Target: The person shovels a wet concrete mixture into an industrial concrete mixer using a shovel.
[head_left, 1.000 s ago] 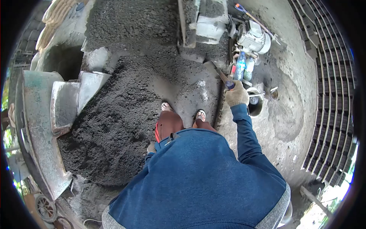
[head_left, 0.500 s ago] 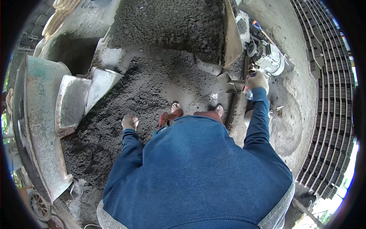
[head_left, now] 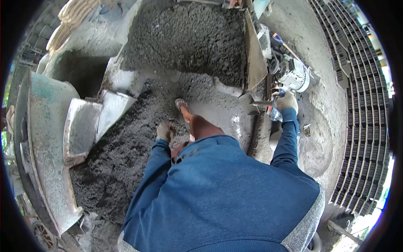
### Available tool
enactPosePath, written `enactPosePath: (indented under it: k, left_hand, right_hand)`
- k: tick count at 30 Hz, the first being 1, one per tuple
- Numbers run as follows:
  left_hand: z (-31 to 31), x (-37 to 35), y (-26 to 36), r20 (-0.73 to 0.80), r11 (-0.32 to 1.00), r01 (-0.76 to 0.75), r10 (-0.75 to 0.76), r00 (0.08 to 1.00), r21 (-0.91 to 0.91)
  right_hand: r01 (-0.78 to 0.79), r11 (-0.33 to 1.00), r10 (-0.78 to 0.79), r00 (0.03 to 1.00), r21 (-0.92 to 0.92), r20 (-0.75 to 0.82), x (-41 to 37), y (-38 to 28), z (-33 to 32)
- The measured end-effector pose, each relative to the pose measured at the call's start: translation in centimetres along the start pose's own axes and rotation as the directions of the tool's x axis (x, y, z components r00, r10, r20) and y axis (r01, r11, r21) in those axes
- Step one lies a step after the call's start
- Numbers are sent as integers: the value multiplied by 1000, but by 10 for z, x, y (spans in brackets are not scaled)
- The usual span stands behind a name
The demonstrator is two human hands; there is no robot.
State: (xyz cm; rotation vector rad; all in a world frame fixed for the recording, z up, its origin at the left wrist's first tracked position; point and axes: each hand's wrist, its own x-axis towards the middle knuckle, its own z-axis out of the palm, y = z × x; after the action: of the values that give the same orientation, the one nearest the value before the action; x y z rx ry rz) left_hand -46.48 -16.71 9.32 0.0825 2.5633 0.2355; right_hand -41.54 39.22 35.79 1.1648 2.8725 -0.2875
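My right hand (head_left: 286,101), in a pale knit glove, is closed around a shovel (head_left: 250,104). The shovel's metal blade points left, near the board wall of the mix bed, and its shaft looks foreshortened. A clear plastic bottle (head_left: 275,114) with a red cap lies just below the shaft. My left hand (head_left: 165,131), also gloved with bare fingertips showing, hangs above the dark damp mix (head_left: 126,151) on the floor. It holds nothing, its fingers loosely apart. My sandalled foot (head_left: 181,105) stands on the grey floor ahead.
A grey motor (head_left: 295,75) stands at the right, beside a tool with a blue-and-orange handle (head_left: 278,38). More dark mix (head_left: 193,33) fills the bed ahead. Metal chutes (head_left: 82,126) line the left. Racks of dark blocks (head_left: 363,126) curve along the far right.
My left hand has swung rightward and up, closer to my body's middle. One foot has stepped forward. My right hand keeps the shovel, shifting slightly downward, and my torso has turned a little.
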Motion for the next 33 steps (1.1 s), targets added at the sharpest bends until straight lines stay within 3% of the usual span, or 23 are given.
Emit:
enactPosePath:
  k: [1, 3, 4, 5, 6, 7, 9, 10, 12, 13, 14, 15, 16, 17, 18, 19, 20, 22, 24, 28, 29, 32, 33]
  left_hand:
    - [-5, -11, -2, -19, 994, -49, 51, 999, 97]
    - [-17, -52, -9, -46, 947, -133, 153, 987, 291]
    - [25, -38, -48, -51, 977, -118, 129, 990, 180]
    - [66, -32, -82, -30, 988, 51, -56, 998, -148]
    - [29, -82, -58, 47, 993, 89, -93, 995, 75]
    - [36, -96, -69, 81, 985, 39, -53, 995, 166]
    - [56, -130, -97, 228, 984, -30, -11, 974, 176]
    - [72, -144, -114, 183, 988, -21, -7, 983, 152]
    - [89, -155, -135, 129, 993, -33, 19, 991, 112]
    - [83, -141, -129, 137, 995, -49, 37, 990, 89]
    - [80, -120, -122, 161, 997, -50, 39, 986, 64]
    - [70, -97, -108, 191, 998, -53, 43, 981, 44]
    - [59, -70, -90, 224, 998, -55, 48, 973, 25]
    - [49, -42, -71, 260, 997, -17, 36, 965, -72]
    - [39, -13, -50, 293, 983, 34, 21, 956, -180]
    - [28, 13, -26, 347, 918, 146, -10, 938, -370]
    - [21, 35, -4, 438, 729, 333, -51, 897, -598]
    - [17, 60, 39, 578, 341, 556, -46, 815, -758]
    - [27, 72, 71, 614, 233, 592, 34, 788, -772]
    - [23, 88, 154, 656, 332, 573, 248, 713, -749]
    - [16, 92, 186, 725, 377, 628, 218, 654, -680]
    - [9, 50, 244, 743, 432, 612, 278, 609, -663]
    - [20, 44, 250, 775, 471, 618, 337, 534, -630]
  right_hand:
    - [-67, 997, 69, 994, -38, 81, -4, -13, -8]
    - [-39, 999, 40, 996, -17, 75, -10, -23, -9]
    - [2, 1000, -1, 998, -18, 60, -16, -29, -11]
    - [-41, 999, 40, 991, 8, 127, -19, -38, -16]
    - [-79, 997, 80, 986, -10, 148, -19, -40, -12]
    - [-35, 998, 40, 993, -51, 110, -29, -47, -17]
    - [-25, 999, 30, 993, -43, 118, -50, -58, -24]
    - [-62, 998, 59, 985, 12, 160, -56, -54, -25]
    - [-62, 991, 44, 987, 115, 153, -46, -13, 34]
    - [-9, 987, 6, 1000, 158, 21, -85, -31, -3]
    - [-117, 993, 120, 978, -30, 172, -92, -31, -9]
    - [-85, 996, 86, 991, -17, 104, -106, -23, -6]
    - [-90, 995, 80, 972, 35, 222, -118, -23, -16]
    - [-60, 997, 51, 986, 50, 159, -134, -20, -16]
    - [-94, 995, 79, 950, 35, 301, -149, -24, -31]
    - [-104, 993, 83, 947, 51, 311, -159, -16, -21]
    - [-115, 991, 89, 938, 60, 335, -165, -8, -8]
    - [-166, 980, 120, 936, 114, 330, -190, -10, -12]
    - [-164, 977, 117, 946, 135, 301, -207, -7, -11]
    - [-144, 954, 122, 988, 261, 98, -231, 19, -11]
    - [-104, 961, 87, 993, 258, 77, -243, 25, -28]
    - [-46, 944, 43, 999, 328, 18, -308, 39, -77]
    - [-26, 933, 32, 999, 358, -11, -331, 48, -90]
